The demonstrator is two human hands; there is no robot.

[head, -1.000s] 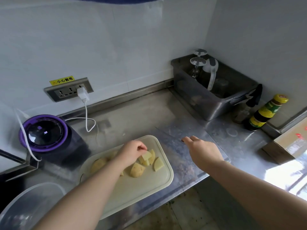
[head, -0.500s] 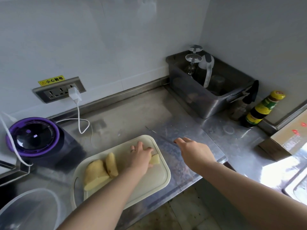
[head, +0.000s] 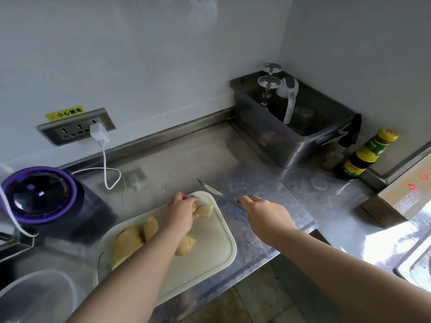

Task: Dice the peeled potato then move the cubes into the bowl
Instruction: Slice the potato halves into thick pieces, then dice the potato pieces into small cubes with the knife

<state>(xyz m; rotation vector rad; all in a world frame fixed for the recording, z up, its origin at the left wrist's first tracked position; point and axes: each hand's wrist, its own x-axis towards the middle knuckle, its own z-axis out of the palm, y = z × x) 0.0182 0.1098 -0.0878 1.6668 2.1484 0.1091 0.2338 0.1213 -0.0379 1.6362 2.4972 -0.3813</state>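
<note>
The potato is not yet in cubes. It lies as big pieces on the white cutting board in the lower middle of the frame. The large wedges are on the left part of the board, one more piece shows just beside the left forearm, and a smaller chunk is at the board's upper right corner.

This chunk is what has changed. One second ago the left hand was pinching small pieces near the middle of the board. Now it is at the upper right corner, with the fingers bent over the chunk to hold it down.

The right hand, to the right of the board, is closed around the handle of the knife. The blade points to the upper left, close to the chunk, and shows more clearly than half a second ago. I cannot tell if it touches the potato.

I judge that one chunk was brought aside for the next cut, so the dicing is only in the middle.

The bowl waits in the lower left corner, near the board. I see no potato in it, so the moving step is not begun.

Farther out on the steel counter are a purple-rimmed appliance at the left and a metal tub with glasses at the upper right.
</note>
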